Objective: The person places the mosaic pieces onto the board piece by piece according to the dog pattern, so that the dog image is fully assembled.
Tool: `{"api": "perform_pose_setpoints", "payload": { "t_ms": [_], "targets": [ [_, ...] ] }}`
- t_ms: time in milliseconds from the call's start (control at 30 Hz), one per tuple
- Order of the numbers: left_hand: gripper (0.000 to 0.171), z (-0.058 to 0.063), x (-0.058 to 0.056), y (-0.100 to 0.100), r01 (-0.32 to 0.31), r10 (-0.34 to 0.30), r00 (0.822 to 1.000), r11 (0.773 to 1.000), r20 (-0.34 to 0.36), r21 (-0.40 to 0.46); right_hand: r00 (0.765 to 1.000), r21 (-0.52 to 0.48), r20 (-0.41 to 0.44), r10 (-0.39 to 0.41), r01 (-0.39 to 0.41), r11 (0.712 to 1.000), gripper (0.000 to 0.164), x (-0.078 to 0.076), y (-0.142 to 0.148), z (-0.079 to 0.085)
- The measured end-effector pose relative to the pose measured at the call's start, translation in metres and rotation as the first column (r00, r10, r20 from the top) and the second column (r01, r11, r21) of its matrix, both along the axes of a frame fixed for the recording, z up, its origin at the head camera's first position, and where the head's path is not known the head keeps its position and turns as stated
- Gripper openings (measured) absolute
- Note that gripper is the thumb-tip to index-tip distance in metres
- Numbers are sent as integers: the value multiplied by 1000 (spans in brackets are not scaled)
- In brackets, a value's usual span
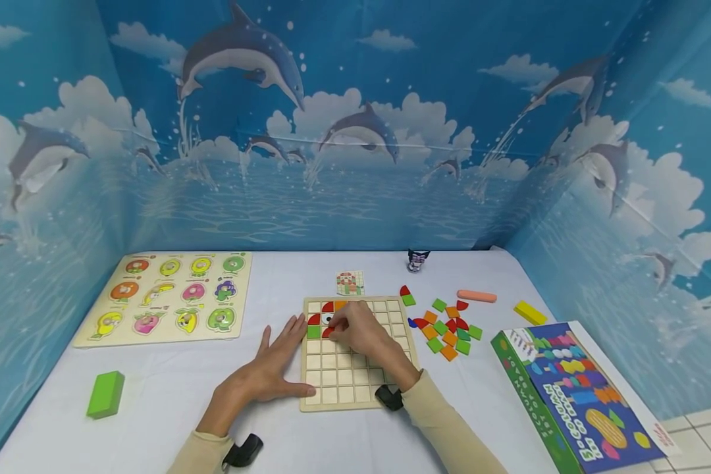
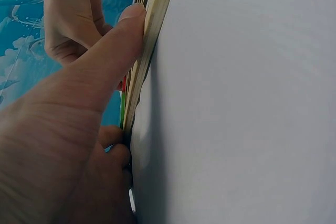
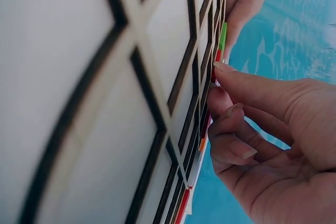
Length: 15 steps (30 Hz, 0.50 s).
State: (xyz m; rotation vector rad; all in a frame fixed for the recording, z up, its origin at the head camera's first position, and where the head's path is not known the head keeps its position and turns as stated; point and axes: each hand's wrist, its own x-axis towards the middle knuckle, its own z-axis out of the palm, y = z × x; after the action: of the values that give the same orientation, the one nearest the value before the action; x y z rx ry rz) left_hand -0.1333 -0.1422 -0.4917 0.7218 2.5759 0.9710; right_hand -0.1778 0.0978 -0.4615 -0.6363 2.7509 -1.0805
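A wooden grid board [image 1: 338,378] lies on the white table, with red, orange and green tiles and a white tile with a black dot in its upper left squares. My left hand [image 1: 275,365] rests along the board's left edge, its fingers extended; the thumb presses the rim in the left wrist view. Over the tiles, my right hand [image 1: 361,329] pinches a small red tile [image 1: 327,333] between thumb and index finger at a square beside the green tile [image 1: 313,332]. The right wrist view shows those fingertips against the board's surface, partly hiding the tile.
Loose red, orange and green tiles [image 1: 448,337] are scattered right of the board. A pattern card [image 1: 350,283] lies behind it. Around are a fruit puzzle [image 1: 172,336], a green block [image 1: 105,395], a yellow block [image 1: 530,313], an orange stick [image 1: 476,295], a figurine [image 1: 416,261] and a box [image 1: 586,401].
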Motion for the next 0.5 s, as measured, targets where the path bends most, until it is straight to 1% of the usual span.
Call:
{"api": "perform_pose_setpoints", "payload": {
  "t_ms": [67, 233, 367, 500],
  "targets": [
    [128, 0, 0, 0, -1, 1, 1000, 1000, -1, -6, 1000, -5, 10, -1, 1, 1000, 9, 0, 1, -1],
    [128, -1, 0, 1, 3, -3, 1000, 1000, -4, -10, 1000, -37, -6, 9, -9, 999, 14, 0, 5, -3],
    [128, -1, -1, 1, 6, -6, 1000, 1000, -7, -12, 999, -105, -24, 31, -33, 994, 17, 0, 14, -2],
    [129, -2, 0, 1, -3, 3, 1000, 1000, -5, -11, 998, -166, -33, 62, -67, 984, 16, 0, 32, 2]
  ]
}}
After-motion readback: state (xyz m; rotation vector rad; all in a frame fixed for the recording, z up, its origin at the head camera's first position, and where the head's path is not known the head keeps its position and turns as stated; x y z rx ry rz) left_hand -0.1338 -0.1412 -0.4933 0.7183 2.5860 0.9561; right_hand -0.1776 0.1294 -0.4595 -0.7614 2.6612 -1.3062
